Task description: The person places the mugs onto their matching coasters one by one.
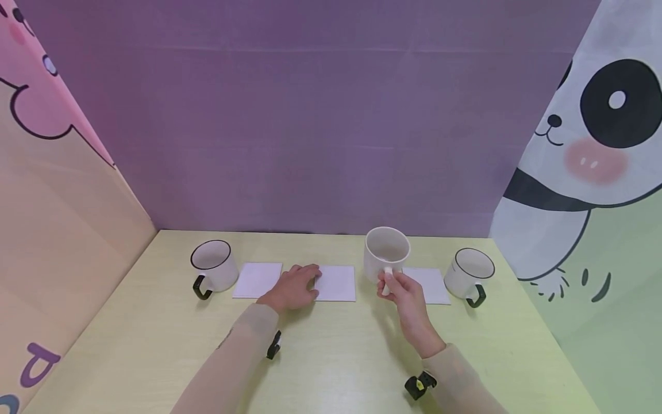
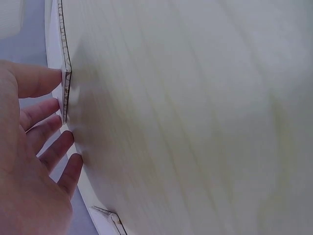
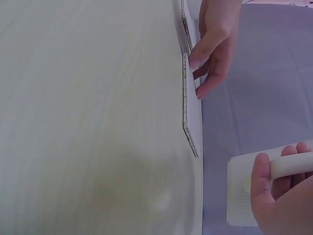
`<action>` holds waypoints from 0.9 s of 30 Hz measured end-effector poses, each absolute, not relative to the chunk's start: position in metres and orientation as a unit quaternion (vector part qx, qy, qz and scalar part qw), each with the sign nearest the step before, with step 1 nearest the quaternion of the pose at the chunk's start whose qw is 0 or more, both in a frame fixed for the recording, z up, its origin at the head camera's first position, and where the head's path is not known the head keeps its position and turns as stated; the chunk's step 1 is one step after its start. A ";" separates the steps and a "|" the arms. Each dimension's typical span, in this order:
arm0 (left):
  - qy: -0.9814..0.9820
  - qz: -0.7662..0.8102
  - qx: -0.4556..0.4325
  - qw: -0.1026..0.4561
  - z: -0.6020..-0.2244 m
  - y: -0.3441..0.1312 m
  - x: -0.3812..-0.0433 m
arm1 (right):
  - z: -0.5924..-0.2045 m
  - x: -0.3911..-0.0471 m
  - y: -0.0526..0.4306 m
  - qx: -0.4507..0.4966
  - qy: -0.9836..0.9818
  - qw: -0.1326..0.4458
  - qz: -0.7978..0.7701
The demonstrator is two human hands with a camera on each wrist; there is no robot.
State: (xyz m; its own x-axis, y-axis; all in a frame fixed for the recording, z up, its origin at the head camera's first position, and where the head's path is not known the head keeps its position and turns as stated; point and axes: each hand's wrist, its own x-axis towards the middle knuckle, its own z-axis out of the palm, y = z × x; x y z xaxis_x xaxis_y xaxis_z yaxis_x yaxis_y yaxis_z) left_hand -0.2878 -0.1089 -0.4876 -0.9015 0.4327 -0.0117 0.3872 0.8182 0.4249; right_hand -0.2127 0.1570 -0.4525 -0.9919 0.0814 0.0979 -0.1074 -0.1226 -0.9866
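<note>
My right hand (image 1: 408, 302) pinches the handle of a plain white mug (image 1: 381, 253), which it holds up off the table between two white cards. The right wrist view shows the ribbed lower side of this mug (image 3: 239, 191) and thumb and fingers round its handle. At the middle white card (image 1: 336, 283), my left hand (image 1: 295, 287) touches the left edge with thumb and fingertips, its fingers spread and relaxed. Seen edge-on in the left wrist view, that card (image 2: 65, 93) looks like thick corrugated board lying on the table.
Left of the left white card (image 1: 257, 280) stands a white mug with black rim and handle (image 1: 219, 270). A matching mug (image 1: 465, 276) stands right of the right white card (image 1: 426, 286). Behind the pale wooden table (image 1: 331, 356) hangs a purple cloth (image 1: 320, 126).
</note>
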 end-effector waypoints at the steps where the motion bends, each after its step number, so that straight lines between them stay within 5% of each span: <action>1: 0.952 0.212 0.215 0.054 -0.488 -0.109 -0.288 | -0.452 -0.213 0.156 0.011 -0.658 0.064 0.750; 27: 0.954 0.213 0.205 0.057 -0.487 -0.108 -0.288 | -0.451 -0.219 0.120 0.021 -0.642 0.040 0.766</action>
